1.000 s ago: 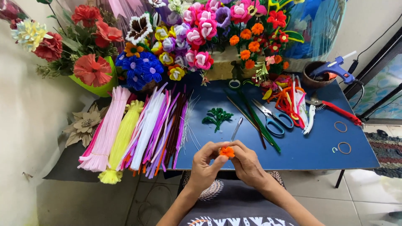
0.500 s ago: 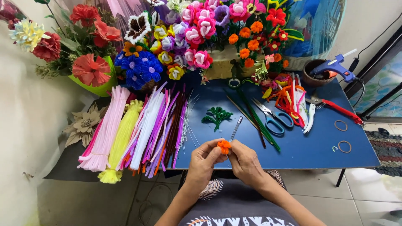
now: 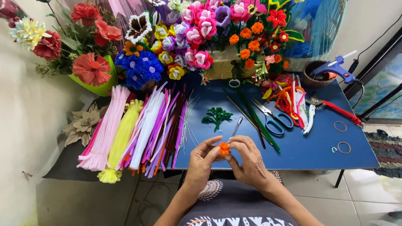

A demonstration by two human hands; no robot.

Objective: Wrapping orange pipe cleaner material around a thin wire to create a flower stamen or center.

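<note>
Both my hands meet over the near edge of the blue table (image 3: 310, 150), pinching a small orange pipe-cleaner flower (image 3: 224, 148) between their fingertips. My left hand (image 3: 201, 161) grips it from the left, my right hand (image 3: 247, 161) from the right. Just beyond the flower a thin metal stick (image 3: 236, 126) lies on the table. A small green pipe-cleaner leaf sprig (image 3: 217, 116) rests a little farther back.
Bundles of pipe cleaners (image 3: 138, 129) in pink, yellow, white and purple lie at the left. Blue-handled scissors (image 3: 272, 119), green stems, red-handled pliers (image 3: 335, 111), wire rings and a blue glue gun (image 3: 335, 69) are at the right. Finished flower bouquets (image 3: 197, 29) line the back.
My hands stay in nearly the same place; the fingers have shifted slightly around the orange flower.
</note>
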